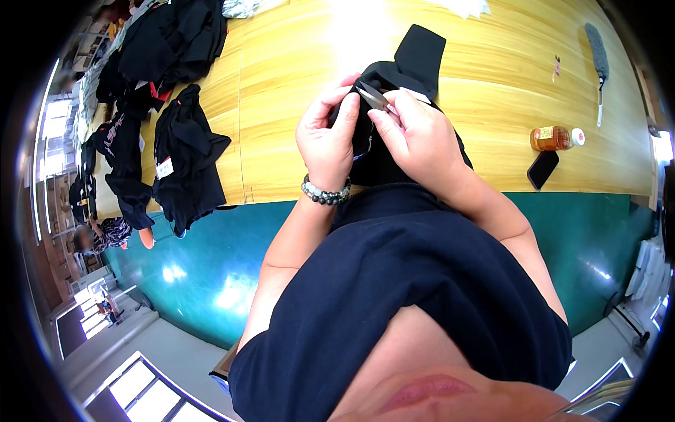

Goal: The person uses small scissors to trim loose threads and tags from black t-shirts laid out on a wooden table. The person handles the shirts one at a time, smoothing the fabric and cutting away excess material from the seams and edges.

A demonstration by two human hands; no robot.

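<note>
My left hand (331,126), with beaded bracelets at the wrist, pinches a fold of a black garment (420,53) between thumb and fingers. In my right hand (422,126) I grip a pair of small metal thread snips (373,98). Their blades point left and meet the cloth beside my left thumb. Whether the blade tips are closed on a thread is too small to tell. The garment lies on the wooden table in front of me, partly hidden by my hands, and a white tag (414,95) shows near my right fingers.
Black garments with tags (187,142) lie at the left, with a larger dark pile (169,42) behind. On the right of the table (490,105) are a drink bottle (551,138), a phone (543,170) and a grey duster (597,50). A person (108,235) is farther left.
</note>
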